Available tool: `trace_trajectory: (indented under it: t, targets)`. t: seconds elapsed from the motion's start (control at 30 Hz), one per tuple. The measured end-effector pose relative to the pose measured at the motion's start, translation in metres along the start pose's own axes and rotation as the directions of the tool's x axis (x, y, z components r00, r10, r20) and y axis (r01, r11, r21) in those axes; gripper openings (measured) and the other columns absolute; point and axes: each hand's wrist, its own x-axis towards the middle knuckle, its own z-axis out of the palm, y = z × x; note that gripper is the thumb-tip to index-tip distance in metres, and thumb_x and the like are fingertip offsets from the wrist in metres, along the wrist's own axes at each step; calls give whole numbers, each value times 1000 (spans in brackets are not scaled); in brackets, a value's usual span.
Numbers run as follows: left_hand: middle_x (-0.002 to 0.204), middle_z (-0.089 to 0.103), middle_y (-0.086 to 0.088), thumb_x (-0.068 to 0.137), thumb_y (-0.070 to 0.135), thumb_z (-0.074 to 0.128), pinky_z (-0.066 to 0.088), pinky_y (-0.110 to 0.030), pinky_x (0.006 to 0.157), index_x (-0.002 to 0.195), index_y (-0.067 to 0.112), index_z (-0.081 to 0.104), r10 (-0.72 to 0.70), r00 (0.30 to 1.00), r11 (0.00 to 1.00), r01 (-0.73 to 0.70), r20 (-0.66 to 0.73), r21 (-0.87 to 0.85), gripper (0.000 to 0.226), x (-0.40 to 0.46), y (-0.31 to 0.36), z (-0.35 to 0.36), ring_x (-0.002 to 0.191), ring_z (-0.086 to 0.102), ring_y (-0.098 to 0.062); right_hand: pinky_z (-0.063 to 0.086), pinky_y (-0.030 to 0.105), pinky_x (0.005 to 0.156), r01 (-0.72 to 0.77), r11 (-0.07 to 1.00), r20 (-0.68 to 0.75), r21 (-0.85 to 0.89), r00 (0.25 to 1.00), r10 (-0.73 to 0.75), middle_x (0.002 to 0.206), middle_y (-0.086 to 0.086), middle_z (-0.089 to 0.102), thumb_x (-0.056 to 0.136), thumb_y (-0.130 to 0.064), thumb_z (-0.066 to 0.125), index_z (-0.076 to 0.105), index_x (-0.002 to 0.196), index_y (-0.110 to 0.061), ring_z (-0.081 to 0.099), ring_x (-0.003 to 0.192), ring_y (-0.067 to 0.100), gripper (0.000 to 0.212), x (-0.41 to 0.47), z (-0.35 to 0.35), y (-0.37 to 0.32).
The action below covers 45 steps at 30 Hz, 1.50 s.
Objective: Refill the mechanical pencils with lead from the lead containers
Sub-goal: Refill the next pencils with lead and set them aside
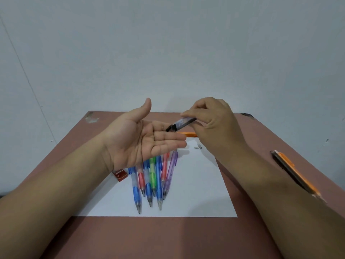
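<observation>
At the left, the left hand [147, 139] is held flat with the palm up and the fingers straight, above the table [186, 238]; it holds nothing. Under it, on the white paper sheet [196, 193], the mechanical pencils [155, 180] lie in a fan with their tips toward the person, and a small red lead container [120, 174] lies just beside them near the wrist.

More to the right, the right hand [212, 118] pinches a dark lead container [182, 124] between thumb and fingers. Its long axis is tilted, with the open black end down and to the left, directly over the fingers of the left palm. I judge that the next move is to shake leads out into this palm, so the mouth must stay above it.

An orange pencil [188, 134] lies behind the hands, and two more pencils [295, 172] lie at the far right.
</observation>
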Motion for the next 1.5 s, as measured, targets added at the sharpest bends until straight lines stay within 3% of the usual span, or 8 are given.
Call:
trace_trajectory:
  t: [0.27,0.47,0.6,0.73,0.83,1.13,1.23,1.5]
  targets:
    - [132,57,-36,94,67,40,48,-46,103,142,-12,39,0,999,1000,1,-46,14,92,2,-2,2,122,60,-47,43,15,82,-13,999,-29,-34,1000,12,105,-4,66,90,-6,71,75,119,-24,55,98,18,34,1,-5,0]
    - [132,58,-35,93,68,40,48,-46,102,142,-11,39,-8,998,1000,10,-69,27,93,1,-2,3,121,60,-47,53,23,75,-120,993,103,16,988,117,101,-12,60,93,-9,68,30,155,-46,54,96,11,81,4,-9,-5]
    - [131,58,-36,94,69,39,47,-45,103,139,-12,43,2,997,999,1,-74,45,92,1,-2,2,121,61,-47,55,37,81,-35,999,76,28,997,33,99,-16,59,89,-6,73,73,121,-33,54,98,14,42,2,-5,0]
    - [131,58,-36,92,70,40,49,-45,101,141,-11,40,-2,996,999,6,-87,39,94,2,-2,3,120,61,-47,54,29,81,-135,987,122,90,985,123,100,-11,63,89,-7,71,56,140,-42,57,96,14,64,3,-6,1]
    - [131,58,-35,93,70,40,49,-44,102,141,-11,40,0,996,999,4,-86,50,95,2,-2,2,120,61,-47,55,37,84,-82,994,101,69,992,75,99,-11,63,88,-7,73,69,127,-36,57,98,17,48,3,-6,1]
    - [131,59,-35,91,71,41,48,-45,102,143,-11,38,-2,994,999,8,-105,49,97,1,-2,3,120,61,-48,52,26,82,-143,985,145,92,981,129,99,-14,61,89,-5,70,50,144,-46,57,98,14,70,2,-6,4]
    - [131,59,-34,91,72,40,48,-45,102,143,-11,38,-4,994,998,10,-105,55,97,1,-2,3,120,61,-48,51,30,85,-106,992,147,68,985,96,97,-16,59,89,-5,70,70,125,-40,57,100,17,51,2,-5,6]
    - [132,58,-35,91,72,41,48,-45,102,142,-12,39,-1,995,999,7,-97,53,98,1,-2,2,120,61,-48,52,30,86,-130,989,163,73,980,117,98,-15,61,88,-3,67,61,136,-41,56,99,17,61,3,-5,7]
